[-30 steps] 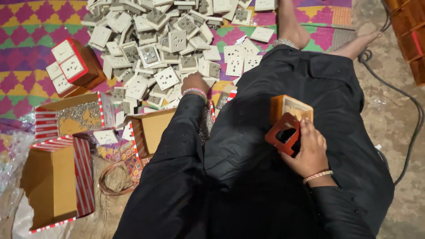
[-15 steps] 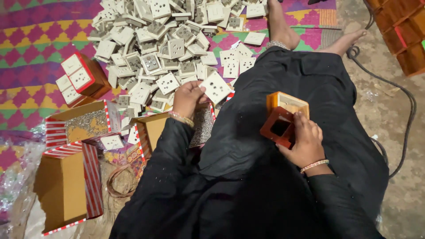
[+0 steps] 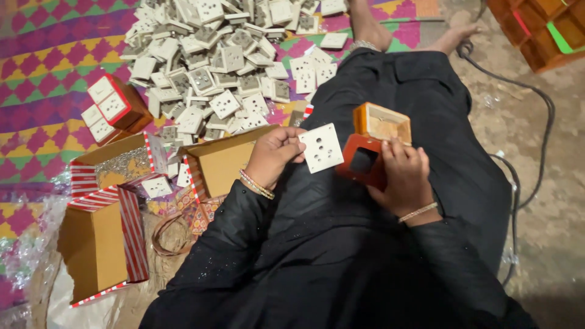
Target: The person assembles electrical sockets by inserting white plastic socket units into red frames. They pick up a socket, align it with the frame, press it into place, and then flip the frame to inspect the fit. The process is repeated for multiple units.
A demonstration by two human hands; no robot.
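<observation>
I sit on the floor in black clothes. My left hand [image 3: 272,155] pinches a white square socket plate [image 3: 322,147] by its left edge, held over my lap. My right hand [image 3: 403,176] grips a small orange carton [image 3: 370,146] with its top flap open, just right of the plate. The plate's edge nearly touches the carton. A large heap of similar white socket plates [image 3: 225,61] lies on the patterned mat in front of me.
Open cardboard boxes with red-and-white striped edges [image 3: 216,161] [image 3: 100,244] stand at my left. A small orange carton with white plates [image 3: 113,109] lies on the mat. A black cable [image 3: 539,140] runs along the bare ground at right, orange crates [image 3: 542,30] beyond.
My left hand picked a white plate from the heap and brought it back over my lap next to the orange carton. My right hand stayed on the carton.
</observation>
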